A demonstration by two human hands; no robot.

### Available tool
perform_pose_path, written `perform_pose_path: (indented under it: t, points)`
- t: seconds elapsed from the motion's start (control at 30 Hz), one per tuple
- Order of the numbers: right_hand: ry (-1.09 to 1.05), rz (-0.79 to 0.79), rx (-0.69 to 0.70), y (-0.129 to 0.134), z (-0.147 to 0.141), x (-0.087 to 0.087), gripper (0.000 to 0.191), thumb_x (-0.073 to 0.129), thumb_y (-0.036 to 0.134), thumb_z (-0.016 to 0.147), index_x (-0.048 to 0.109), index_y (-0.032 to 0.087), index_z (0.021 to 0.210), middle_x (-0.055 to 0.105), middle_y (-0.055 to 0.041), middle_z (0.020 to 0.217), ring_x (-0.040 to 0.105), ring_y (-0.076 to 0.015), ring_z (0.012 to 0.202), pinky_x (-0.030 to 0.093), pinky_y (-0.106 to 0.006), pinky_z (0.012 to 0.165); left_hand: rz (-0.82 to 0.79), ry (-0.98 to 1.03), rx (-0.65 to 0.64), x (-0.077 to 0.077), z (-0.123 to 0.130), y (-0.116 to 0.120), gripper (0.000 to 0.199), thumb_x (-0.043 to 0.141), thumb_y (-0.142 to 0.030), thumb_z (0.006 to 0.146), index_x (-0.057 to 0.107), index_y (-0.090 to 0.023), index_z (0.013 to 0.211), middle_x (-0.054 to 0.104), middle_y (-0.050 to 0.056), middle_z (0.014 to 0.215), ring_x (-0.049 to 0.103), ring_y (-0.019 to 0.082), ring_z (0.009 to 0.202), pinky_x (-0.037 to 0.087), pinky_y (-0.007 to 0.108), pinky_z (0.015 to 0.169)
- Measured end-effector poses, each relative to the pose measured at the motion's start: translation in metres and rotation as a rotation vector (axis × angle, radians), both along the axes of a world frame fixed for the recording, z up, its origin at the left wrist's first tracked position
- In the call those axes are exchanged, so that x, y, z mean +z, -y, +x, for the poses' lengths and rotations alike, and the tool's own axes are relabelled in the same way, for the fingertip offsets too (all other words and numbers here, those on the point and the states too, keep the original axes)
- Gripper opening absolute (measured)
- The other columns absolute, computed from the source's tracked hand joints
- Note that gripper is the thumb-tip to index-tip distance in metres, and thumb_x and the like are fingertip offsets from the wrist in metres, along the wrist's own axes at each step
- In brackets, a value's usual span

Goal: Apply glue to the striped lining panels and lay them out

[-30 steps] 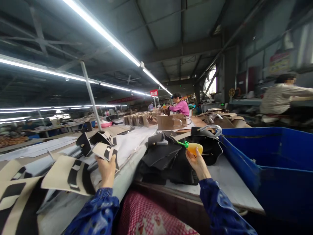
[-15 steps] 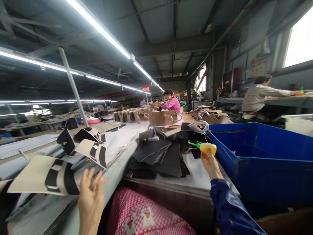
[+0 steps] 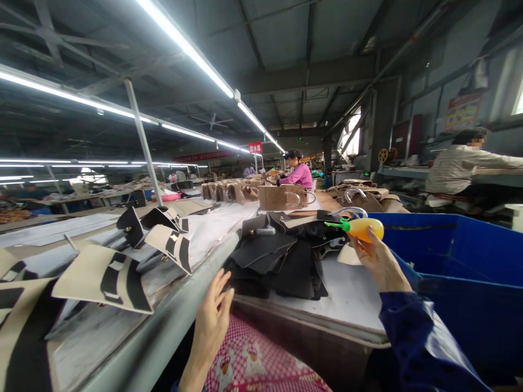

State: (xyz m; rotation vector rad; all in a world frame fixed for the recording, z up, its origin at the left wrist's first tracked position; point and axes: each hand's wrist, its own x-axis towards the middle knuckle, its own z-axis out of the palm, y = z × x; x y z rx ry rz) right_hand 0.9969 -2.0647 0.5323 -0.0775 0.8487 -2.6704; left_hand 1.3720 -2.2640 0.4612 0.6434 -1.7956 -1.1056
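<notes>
My right hand (image 3: 378, 261) grips a yellow squeeze bottle (image 3: 368, 230) with a green nozzle, held sideways above the table with the nozzle to the left. Beside the table edge, my left hand (image 3: 214, 307) is empty, its fingers stretched out and slightly apart. Just beyond it lies a fanned stack of black panels (image 3: 265, 256). Further left, a cream panel with black bands (image 3: 104, 277) leans on the long table, and a smaller banded panel (image 3: 171, 245) sits behind it. A cream piece (image 3: 349, 255) shows partly under the bottle.
A large blue bin (image 3: 461, 272) stands to the right. Brown bags (image 3: 278, 197) line the table ahead, where a person in pink (image 3: 300, 174) works. Another person (image 3: 461, 163) sits at a bench on the far right. A metal pole (image 3: 143, 141) rises at left.
My left hand has moved right, from beside the cream panels toward the black stack. The bottle in my right hand has shifted right and slightly up. The view has turned a little left.
</notes>
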Motion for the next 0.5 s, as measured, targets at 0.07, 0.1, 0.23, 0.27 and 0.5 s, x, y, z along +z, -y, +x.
perform_pose_path:
  t: [0.07, 0.1, 0.23, 0.27, 0.5]
  points:
    - [-0.033, -0.009, 0.038, -0.011, 0.031, 0.022, 0.020, 0.051, 0.023, 0.098, 0.067, 0.012, 0.103, 0.070, -0.0095, 0.097, 0.071, -0.0152, 0.082, 0.058, -0.015, 0.052, -0.012, 0.049, -0.087, -0.001, -0.012, -0.014, 0.059, 0.050, -0.047, 0.095, 0.039, -0.019, 0.145, 0.052, 0.015, 0.146, 0.057, 0.026, 0.127, 0.045, 0.048, 0.109]
    - [-0.053, -0.019, 0.054, -0.017, 0.049, 0.032, 0.022, 0.050, 0.025, 0.098, 0.067, 0.013, 0.103, 0.070, -0.0094, 0.097, 0.071, -0.0151, 0.082, 0.058, -0.013, 0.052, -0.020, 0.071, -0.130, -0.002, -0.018, -0.021, 0.062, 0.053, -0.046, 0.094, 0.038, -0.019, 0.147, 0.051, 0.015, 0.148, 0.057, 0.027, 0.126, 0.044, 0.049, 0.110]
    - [-0.132, -0.083, 0.129, -0.032, 0.119, 0.066, 0.025, 0.054, 0.036, 0.097, 0.069, 0.020, 0.110, 0.072, -0.0078, 0.107, 0.072, -0.0154, 0.088, 0.059, -0.012, 0.055, -0.032, 0.084, -0.277, -0.013, -0.042, -0.041, 0.083, 0.067, -0.034, 0.084, 0.026, -0.015, 0.154, 0.035, 0.015, 0.159, 0.040, 0.028, 0.143, 0.036, 0.046, 0.117]
    - [-0.145, -0.106, 0.150, -0.032, 0.134, 0.072, 0.026, 0.057, 0.039, 0.095, 0.069, 0.023, 0.111, 0.072, -0.0068, 0.108, 0.072, -0.0147, 0.088, 0.058, -0.011, 0.055, -0.024, 0.071, -0.302, -0.017, -0.047, -0.044, 0.090, 0.069, -0.033, 0.082, 0.021, -0.015, 0.155, 0.029, 0.016, 0.162, 0.035, 0.027, 0.146, 0.035, 0.045, 0.117]
    - [0.025, -0.272, 0.473, -0.009, 0.207, 0.076, 0.057, 0.061, 0.054, 0.090, 0.059, 0.018, 0.133, 0.073, -0.0107, 0.107, 0.072, -0.0109, 0.084, 0.054, -0.006, 0.053, 0.020, -0.089, -0.195, -0.034, -0.063, -0.029, 0.133, 0.071, -0.069, 0.071, -0.016, -0.014, 0.155, -0.002, 0.023, 0.166, 0.009, 0.031, 0.154, 0.032, 0.046, 0.118]
